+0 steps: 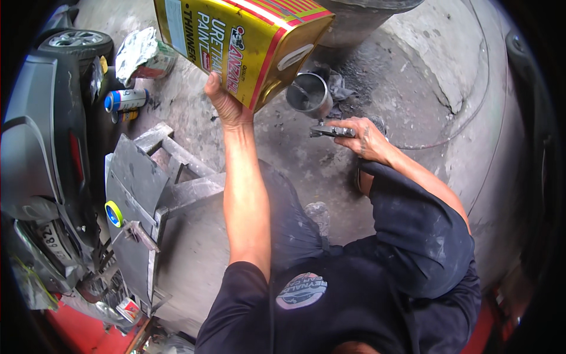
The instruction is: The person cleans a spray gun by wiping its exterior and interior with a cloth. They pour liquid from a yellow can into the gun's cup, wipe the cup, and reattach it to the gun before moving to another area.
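Observation:
A large rectangular gold-yellow metal can [259, 41] with red stripes is tilted at the top centre. My left hand [229, 105] is closed on its lower edge, thumb along the labelled side. Just right of the can's lowered corner is an open round metal cup [318, 105], grey inside, with a pale streak that looks like liquid. Below the cup, my right hand [367, 138] is closed round a dark metal spray gun [333, 131], which seems joined to the cup. The fingers partly hide the gun's handle.
A large dark bucket [365, 20] stands beyond the can. On the left are a grey car bumper [35, 130], a wheel [73, 40], a blue-white spray can [127, 99] and a grey stand [132, 183] bearing a green tape roll [114, 213]. A hose [436, 143] crosses the concrete floor.

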Motion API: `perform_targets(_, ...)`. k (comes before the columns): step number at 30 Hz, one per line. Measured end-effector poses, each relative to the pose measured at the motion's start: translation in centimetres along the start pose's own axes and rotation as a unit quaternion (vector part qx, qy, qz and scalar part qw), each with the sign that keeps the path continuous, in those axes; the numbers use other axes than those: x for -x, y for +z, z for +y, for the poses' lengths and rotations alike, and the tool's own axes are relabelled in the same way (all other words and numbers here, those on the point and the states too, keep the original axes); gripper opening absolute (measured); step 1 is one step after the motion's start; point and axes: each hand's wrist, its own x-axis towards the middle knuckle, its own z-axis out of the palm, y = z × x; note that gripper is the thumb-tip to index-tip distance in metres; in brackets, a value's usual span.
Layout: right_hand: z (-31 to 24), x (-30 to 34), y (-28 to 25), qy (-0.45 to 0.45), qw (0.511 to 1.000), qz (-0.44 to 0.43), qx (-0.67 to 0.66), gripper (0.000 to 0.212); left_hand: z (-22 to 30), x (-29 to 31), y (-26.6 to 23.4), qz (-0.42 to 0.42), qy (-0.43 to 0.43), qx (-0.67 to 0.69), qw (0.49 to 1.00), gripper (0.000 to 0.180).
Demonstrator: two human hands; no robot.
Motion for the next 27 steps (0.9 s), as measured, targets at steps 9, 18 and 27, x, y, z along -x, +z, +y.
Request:
perform_targets(9, 0.0, 0.1, 0.0, 0.004, 1.0, 0.004, 0.004, 0.043, -0.5, -0.1, -0.8, -0.016, -0.003, -0.003, 1.0, 0.075)
perform_targets(18, 0.0, 0.3, 0.0, 0.006, 1.0, 0.011, 0.009, 0.043, -1.2, -0.5, -1.7, -0.01, -0.011, 0.019, 1.0, 0.078)
perform_targets(27, 0.7, 0.1, 0.0, -0.004, 1.0, 0.013, 0.025, 0.044, -1.8, -0.4, -0.7, 0.002, -0.05, 0.043, 0.998, 0.076)
